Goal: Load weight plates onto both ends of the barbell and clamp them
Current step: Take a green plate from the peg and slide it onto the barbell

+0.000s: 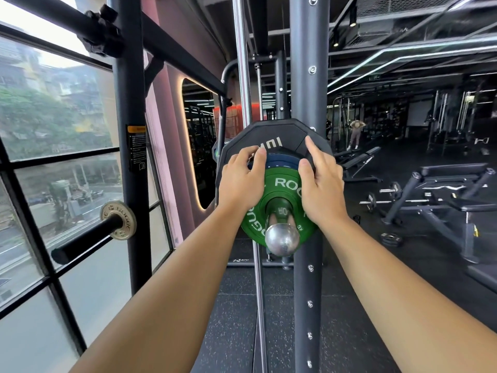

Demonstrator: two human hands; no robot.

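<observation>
The chrome end of the barbell sleeve [282, 239] points toward me at the frame's middle. On it sit a green plate [282, 195], a smaller blue plate [282, 162] behind it, and a large black plate [277, 135] at the back. My left hand [242, 179] lies on the left side of the green plate, its fingers curled over the plate's upper edge onto the blue plate. My right hand [321, 184] presses on the right side, index finger stretched onto the black plate, thumb on the green one. No clamp is visible.
A dark rack upright [309, 76] rises just behind the plates. At left, a storage peg [88, 238] carries a small grey plate [118, 220] beside the windows. Benches [443, 189] and loaded bars stand at right on the black rubber floor; a person stands far back.
</observation>
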